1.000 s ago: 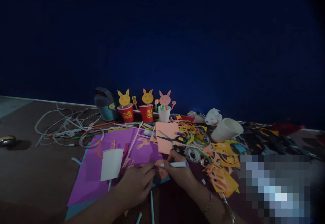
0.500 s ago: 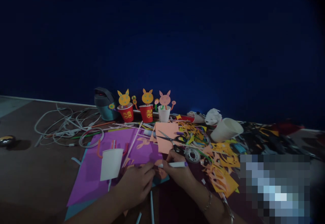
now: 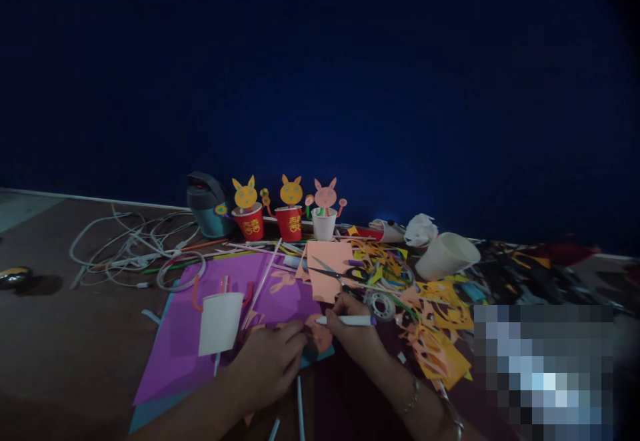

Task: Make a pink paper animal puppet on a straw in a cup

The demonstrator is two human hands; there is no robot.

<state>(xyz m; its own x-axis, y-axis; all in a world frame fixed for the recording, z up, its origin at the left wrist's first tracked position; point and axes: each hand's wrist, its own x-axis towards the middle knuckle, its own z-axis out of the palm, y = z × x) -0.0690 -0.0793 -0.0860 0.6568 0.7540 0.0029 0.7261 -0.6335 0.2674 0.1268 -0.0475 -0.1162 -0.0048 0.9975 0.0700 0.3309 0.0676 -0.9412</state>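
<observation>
My right hand (image 3: pixel 361 342) grips a white marker (image 3: pixel 353 321) with a purple end, its tip at an orange paper round (image 3: pixel 320 338). My left hand (image 3: pixel 270 361) has its fingers bent together on the left edge of that round, holding it against the sheets. Any finer marks on the round are too dark to make out. Left of my hands, a white paper cup (image 3: pixel 220 324) with bent red pipe-cleaner arms lies on purple paper (image 3: pixel 173 347). Orange ear-shaped cutouts (image 3: pixel 283 282) rest further back on it. Scissors (image 3: pixel 336 274) lie across an orange sheet (image 3: pixel 325 254).
Two red cups (image 3: pixel 289 224) and a small white cup (image 3: pixel 324 226) with paper animal heads stand by the wall, beside a teal container (image 3: pixel 213 217). A tape roll (image 3: pixel 382 305), paper scraps (image 3: pixel 440 327) and a tipped cup (image 3: pixel 445 257) are right; cables (image 3: pixel 120 247) lie left.
My right hand has shifted slightly right with the marker, uncovering more of the orange paper round. My left hand stays nearly where it was.
</observation>
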